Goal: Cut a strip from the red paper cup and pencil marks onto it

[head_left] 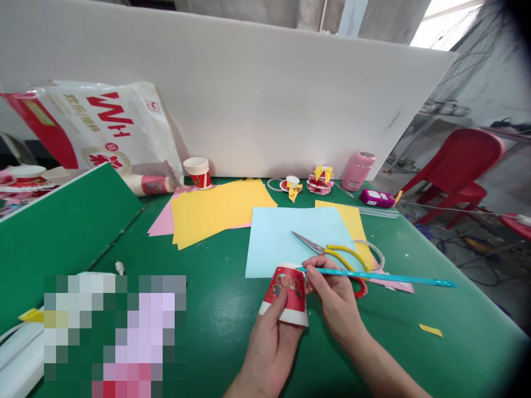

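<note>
My left hand grips a red and white paper cup, wrapped round it with the thumb on its printed side. The cup is held narrow end up, wide end toward me. My right hand pinches a long, thin blue pencil. Its tip is at the cup's upper right edge; whether it touches I cannot tell. Just beyond the hands, yellow-handled scissors lie on a light blue paper sheet, partly hidden by my right hand.
Yellow sheets over pink ones lie at back left, near a standing paper cup. Paper-cup crafts, a pink bottle and a purple pack line the back. A tape roll is right of the scissors. A green panel stands left.
</note>
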{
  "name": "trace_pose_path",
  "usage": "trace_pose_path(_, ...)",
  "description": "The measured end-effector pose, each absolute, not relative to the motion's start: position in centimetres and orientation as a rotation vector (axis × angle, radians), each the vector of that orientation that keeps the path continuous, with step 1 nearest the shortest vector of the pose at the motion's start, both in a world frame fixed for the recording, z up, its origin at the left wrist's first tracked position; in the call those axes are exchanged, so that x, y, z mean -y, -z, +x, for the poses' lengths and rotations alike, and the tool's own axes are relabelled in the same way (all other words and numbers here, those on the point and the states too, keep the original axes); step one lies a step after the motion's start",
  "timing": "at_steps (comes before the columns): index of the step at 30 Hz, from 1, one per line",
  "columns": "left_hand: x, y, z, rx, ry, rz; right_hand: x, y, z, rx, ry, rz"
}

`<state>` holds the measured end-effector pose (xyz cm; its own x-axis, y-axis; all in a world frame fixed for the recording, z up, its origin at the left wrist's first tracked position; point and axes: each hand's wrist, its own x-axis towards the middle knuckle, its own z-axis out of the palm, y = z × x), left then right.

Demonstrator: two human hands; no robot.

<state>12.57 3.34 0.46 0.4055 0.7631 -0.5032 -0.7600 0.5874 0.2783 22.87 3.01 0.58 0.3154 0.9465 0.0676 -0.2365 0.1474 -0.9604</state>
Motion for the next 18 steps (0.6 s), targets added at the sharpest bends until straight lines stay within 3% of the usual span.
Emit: trace_pose_path(18,-3.0,0.4,12.9,-0.66,-0.986,0.046,-2.4,0.5,22.7,1.079,-0.861,-1.289)
